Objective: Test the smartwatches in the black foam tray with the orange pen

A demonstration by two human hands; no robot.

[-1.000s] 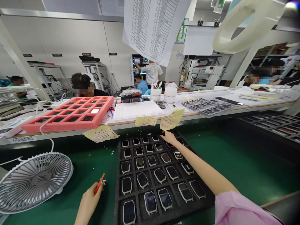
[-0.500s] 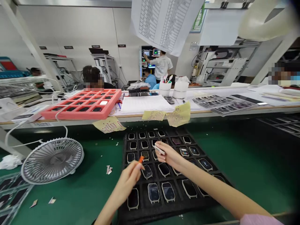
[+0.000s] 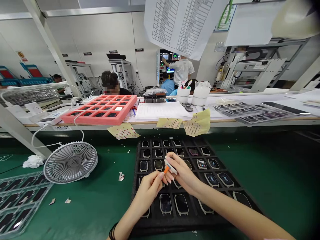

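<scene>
Two-handed pinch over a black foam tray [image 3: 175, 228]: orange pen [image 3: 165, 170] in the left hand [image 3: 147, 194], flimsy white strip [image 3: 171, 166] between the right hand's [image 3: 183, 175] fingers [image 3: 176, 159]. Best held by its edges.

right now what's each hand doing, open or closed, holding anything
left hand: closed, pinching an orange stick
right hand: closed, pinching a small white strip
</scene>
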